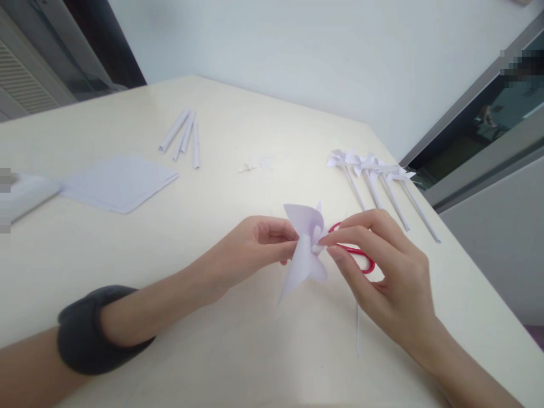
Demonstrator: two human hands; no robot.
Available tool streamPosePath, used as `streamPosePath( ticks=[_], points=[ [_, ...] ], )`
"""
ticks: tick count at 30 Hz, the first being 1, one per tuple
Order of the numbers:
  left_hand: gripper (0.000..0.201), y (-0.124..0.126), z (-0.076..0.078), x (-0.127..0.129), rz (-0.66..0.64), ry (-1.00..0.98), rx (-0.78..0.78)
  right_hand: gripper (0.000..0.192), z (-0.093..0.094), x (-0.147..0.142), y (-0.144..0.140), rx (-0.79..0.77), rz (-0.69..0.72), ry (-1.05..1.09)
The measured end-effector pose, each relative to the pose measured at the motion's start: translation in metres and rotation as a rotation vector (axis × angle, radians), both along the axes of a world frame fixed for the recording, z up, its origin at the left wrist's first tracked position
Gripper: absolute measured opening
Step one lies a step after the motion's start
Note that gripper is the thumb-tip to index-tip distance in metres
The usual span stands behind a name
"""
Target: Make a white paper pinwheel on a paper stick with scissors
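A white paper pinwheel (302, 258) with curled blades is held upright above the table in front of me. My left hand (259, 243) pinches it from the left, fingertips partly hidden behind the blades. On the other side, my right hand (395, 277) has its thumb and fingertips closed at the pinwheel's centre, touching a small white piece there. Red-handled scissors (369, 264) lie on the table, mostly hidden behind my right hand and the pinwheel. Below that hand lies a thin white strip (357, 334).
Several finished pinwheels on paper sticks (374, 190) lie at the right edge of the table (238, 351). Rolled paper tubes (196, 146) lie at the back left, near stacked paper sheets (121, 181). Small paper scraps (249, 167) lie mid-table. A wall (276, 51) stands behind.
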State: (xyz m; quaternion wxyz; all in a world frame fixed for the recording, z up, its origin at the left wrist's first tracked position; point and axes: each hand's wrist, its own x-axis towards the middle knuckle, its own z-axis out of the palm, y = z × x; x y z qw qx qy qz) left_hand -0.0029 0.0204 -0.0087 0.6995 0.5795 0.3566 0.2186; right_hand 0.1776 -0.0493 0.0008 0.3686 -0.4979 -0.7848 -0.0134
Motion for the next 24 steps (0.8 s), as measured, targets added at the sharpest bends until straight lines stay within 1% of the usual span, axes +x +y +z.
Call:
streamPosePath(
  ticks=[4,8,12,15,19,24],
  points=[
    [0.004,-0.002,-0.001,0.001,0.017,-0.008,0.005,0.008,0.000,-0.001,-0.001,-0.053,-0.011,-0.003],
    [0.004,-0.003,-0.003,0.001,0.027,-0.014,0.030,0.006,0.000,-0.002,-0.001,-0.049,-0.028,0.028],
    [0.005,-0.003,-0.007,-0.001,0.074,-0.005,0.206,0.005,-0.001,-0.001,0.001,-0.080,-0.037,0.053],
    [0.004,-0.005,-0.007,0.000,0.097,0.014,0.337,0.006,-0.001,0.000,0.002,-0.125,-0.040,0.079],
    [0.009,-0.008,-0.001,0.001,0.115,0.070,0.409,0.006,0.000,-0.002,0.003,-0.212,-0.055,0.123],
    [0.006,-0.012,0.002,0.000,0.156,0.146,0.557,0.008,-0.001,-0.002,0.004,-0.354,-0.059,0.252]
  ],
)
